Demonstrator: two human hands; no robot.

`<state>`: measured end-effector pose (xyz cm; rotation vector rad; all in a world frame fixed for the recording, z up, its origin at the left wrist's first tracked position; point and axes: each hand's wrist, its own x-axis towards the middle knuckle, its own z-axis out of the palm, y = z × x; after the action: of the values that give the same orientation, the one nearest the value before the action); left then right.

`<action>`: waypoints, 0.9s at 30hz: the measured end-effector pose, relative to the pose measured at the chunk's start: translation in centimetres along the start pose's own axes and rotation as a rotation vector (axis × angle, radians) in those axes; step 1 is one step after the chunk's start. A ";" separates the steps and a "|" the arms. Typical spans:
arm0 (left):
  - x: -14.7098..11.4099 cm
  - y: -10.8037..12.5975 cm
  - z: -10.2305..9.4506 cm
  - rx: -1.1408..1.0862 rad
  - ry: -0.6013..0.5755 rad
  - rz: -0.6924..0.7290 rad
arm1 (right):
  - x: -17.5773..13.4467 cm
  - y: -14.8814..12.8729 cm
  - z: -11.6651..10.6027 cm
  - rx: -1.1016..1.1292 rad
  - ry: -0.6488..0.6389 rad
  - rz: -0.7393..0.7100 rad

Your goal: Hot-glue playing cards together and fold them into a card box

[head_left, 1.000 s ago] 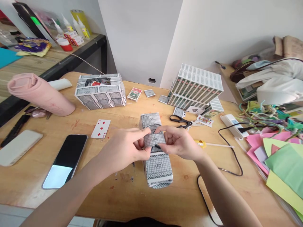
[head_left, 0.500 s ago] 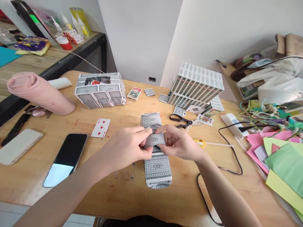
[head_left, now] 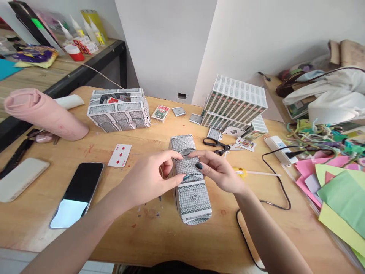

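A long box covered in grey-patterned playing cards lies before me on the table. Over an opening in its top sits a bent playing card. My left hand is closed on this card's left side, index finger at the far edge and thumb at the near edge. My right hand grips the right side, its dark-nailed thumb on the card's face and index finger at the far edge. The card's underside is hidden.
Black scissors and a yellow-handled screwdriver lie to the right. Behind stands a stack of card packs; at the back left, a card-covered box. A phone and a three of diamonds lie left.
The bent card has come down flatter over the opening in the box. My right thumb has moved up onto its face, and the box's near end has swung slightly right.
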<state>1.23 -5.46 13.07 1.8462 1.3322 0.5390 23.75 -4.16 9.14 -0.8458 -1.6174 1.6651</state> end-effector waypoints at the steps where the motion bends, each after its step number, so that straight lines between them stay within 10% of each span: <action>1: 0.1 0.2 0.0 0.016 0.010 -0.001 | -0.1 0.1 0.1 0.013 0.011 -0.006; 13: 0.4 1.0 1.4 -0.114 0.141 -0.050 | -0.2 -0.1 0.6 -0.003 0.089 -0.038; 27: 0.3 0.1 0.3 -0.170 -0.014 -0.025 | -0.6 -1.6 -0.6 -0.158 -0.023 0.036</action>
<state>1.60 -5.31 12.89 1.6901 1.2594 0.6062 24.62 -4.34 10.74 -0.9416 -1.7772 1.5922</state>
